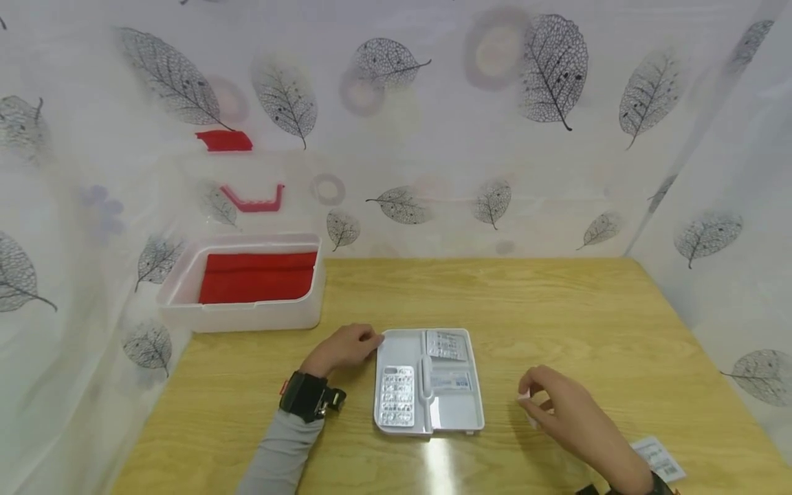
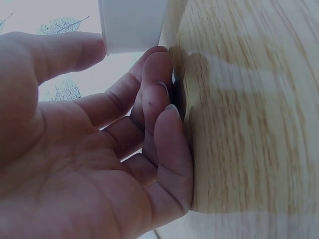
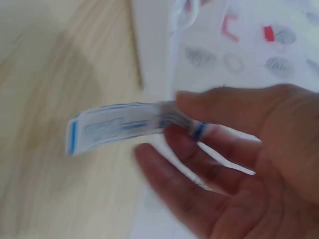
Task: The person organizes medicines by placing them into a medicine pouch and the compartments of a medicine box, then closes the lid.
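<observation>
A white plastic pill case [image 1: 401, 346] lies open on the table with foil blister packs inside. One silver blister pack [image 1: 397, 397] fills its left half; another blister pack [image 1: 447, 346] sits in the upper right compartment. Below that, a blue-and-white packet [image 1: 450, 381] occupies the middle right compartment. My left hand [image 1: 348, 346] holds the case's upper left edge, its thumb against the side and the other fingers on the table. To the right of the case, my right hand [image 1: 559, 409] pinches a slim white packet with blue print [image 3: 117, 124] between thumb and fingers.
A translucent bin [image 1: 247, 316] with red cloth [image 1: 260, 278] inside stands at the back left. A printed white packet [image 1: 658, 458] lies near my right wrist. Leaf-patterned sheeting [image 1: 445, 158] hangs behind the wooden table [image 1: 495, 295].
</observation>
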Tool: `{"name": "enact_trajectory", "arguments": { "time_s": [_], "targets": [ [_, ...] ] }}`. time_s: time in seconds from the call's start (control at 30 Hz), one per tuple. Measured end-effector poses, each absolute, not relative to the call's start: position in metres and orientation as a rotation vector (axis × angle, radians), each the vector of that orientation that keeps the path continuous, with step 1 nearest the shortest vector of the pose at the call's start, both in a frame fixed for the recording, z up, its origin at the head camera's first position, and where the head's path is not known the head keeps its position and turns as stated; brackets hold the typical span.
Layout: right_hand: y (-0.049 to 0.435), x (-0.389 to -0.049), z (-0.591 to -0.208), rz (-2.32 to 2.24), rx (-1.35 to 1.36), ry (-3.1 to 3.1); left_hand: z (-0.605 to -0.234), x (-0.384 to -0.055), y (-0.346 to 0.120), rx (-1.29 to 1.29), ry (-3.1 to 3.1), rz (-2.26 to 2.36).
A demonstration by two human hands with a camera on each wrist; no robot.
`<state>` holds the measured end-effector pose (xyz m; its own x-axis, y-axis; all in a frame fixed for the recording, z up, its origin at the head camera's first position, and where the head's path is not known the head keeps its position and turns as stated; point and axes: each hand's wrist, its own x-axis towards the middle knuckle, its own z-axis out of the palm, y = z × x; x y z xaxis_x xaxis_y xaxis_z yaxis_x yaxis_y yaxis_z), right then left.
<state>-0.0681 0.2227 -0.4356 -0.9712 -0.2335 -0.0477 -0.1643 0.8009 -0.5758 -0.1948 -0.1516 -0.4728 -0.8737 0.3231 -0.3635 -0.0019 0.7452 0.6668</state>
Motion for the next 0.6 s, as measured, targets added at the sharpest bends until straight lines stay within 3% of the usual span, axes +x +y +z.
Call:
{"name": "enact_trajectory", "arguments": {
  "time_s": [0.23, 0.6],
  "targets": [
    [0.189, -0.086, -0.43, -1.344, -0.46, 2.788, -0.471, -0.196, -0.153, 0.263, 2.477, 0.96],
    [0.165, -0.104, -0.454, -1.623, -0.256, 2.476, -0.472, -0.194, -0.155, 0.298, 2.499, 0.968]
  ]
}}
